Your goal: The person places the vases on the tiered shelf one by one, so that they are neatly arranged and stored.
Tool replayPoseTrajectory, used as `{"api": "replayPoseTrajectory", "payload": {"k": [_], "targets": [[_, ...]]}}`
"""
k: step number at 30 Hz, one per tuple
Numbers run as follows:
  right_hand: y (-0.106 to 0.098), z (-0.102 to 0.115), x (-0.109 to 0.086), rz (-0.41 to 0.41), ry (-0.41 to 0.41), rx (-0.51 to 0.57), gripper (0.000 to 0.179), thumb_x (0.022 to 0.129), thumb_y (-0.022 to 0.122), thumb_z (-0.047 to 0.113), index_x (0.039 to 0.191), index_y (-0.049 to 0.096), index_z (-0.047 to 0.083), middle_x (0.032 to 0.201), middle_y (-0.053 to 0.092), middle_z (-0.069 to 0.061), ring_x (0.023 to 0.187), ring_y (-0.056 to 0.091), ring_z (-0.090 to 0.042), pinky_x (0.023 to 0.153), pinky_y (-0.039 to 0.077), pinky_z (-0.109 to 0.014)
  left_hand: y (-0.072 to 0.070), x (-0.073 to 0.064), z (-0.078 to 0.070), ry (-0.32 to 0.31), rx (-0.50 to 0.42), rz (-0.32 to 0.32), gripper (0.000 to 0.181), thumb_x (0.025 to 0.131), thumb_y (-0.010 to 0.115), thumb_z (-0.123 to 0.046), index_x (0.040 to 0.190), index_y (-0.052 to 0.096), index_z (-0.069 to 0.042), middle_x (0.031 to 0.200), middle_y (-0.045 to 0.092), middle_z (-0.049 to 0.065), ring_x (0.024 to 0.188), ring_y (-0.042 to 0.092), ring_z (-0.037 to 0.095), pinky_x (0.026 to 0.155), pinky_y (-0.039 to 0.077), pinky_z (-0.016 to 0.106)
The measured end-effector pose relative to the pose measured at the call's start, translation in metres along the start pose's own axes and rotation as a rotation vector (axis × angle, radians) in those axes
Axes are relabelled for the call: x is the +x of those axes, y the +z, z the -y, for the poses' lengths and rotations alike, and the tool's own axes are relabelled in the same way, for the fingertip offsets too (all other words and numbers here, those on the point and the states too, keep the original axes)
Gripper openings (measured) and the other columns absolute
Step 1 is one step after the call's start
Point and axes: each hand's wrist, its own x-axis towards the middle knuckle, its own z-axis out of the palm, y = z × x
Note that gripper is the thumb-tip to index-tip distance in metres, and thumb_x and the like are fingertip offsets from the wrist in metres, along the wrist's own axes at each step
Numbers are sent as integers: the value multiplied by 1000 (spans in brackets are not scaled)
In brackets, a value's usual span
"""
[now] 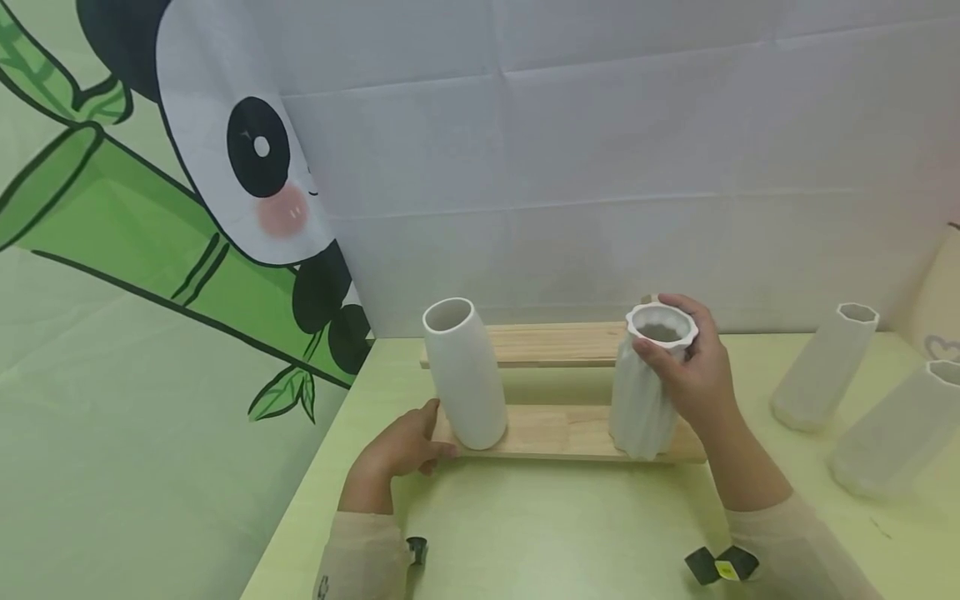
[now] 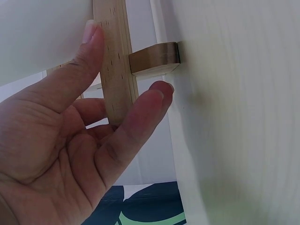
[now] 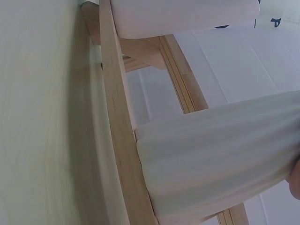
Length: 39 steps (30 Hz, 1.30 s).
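A two-step wooden rack [image 1: 558, 429] lies across the table in the head view. My left hand [image 1: 399, 446] grips the left end of its front board, and in the left wrist view thumb and fingers close around that board [image 2: 115, 70]. On the same board, toward the left, stands a smooth white vase [image 1: 468, 379]. Toward the right end stands a white ribbed vase [image 1: 643, 400]. My right hand [image 1: 701, 371] holds this one near its scalloped rim, thumb at the front. The right wrist view has the ribbed vase's base [image 3: 187, 168] right at the board.
Two more white vases, a nearer one [image 1: 892, 437] and a farther one [image 1: 825, 367], stand on the table [image 1: 555, 533] to the right. Behind the rack hangs a pale cloth [image 1: 570, 183]. A panda-and-bamboo print [image 1: 258, 142] covers the left side.
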Motion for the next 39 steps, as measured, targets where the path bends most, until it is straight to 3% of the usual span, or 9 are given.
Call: {"api": "replayPoseTrajectory", "payload": {"k": [13, 31, 39], "targets": [[6, -4, 3, -21, -28, 8, 63, 87, 73, 16, 142, 44, 20, 111, 61, 8, 97, 59, -6, 76, 49, -16, 0, 2, 2, 8, 12, 2, 91, 81, 79, -37, 151, 29, -7, 69, 63, 8, 60, 59, 19, 80, 43, 40], [11, -3, 6, -12, -18, 2, 65, 88, 73, 20, 145, 42, 23, 113, 60, -2, 98, 59, -7, 77, 48, -17, -2, 0, -2, 3, -10, -3, 84, 81, 80, -33, 147, 34, -9, 72, 63, 9, 62, 59, 20, 80, 43, 41], [11, -3, 5, -9, -16, -13, 65, 88, 73, 21, 145, 41, 24, 113, 60, -3, 97, 58, -6, 76, 48, -17, 0, 0, -1, 2, 3, -2, 92, 82, 79, -34, 153, 27, -7, 73, 63, 9, 61, 59, 19, 80, 43, 40]]}}
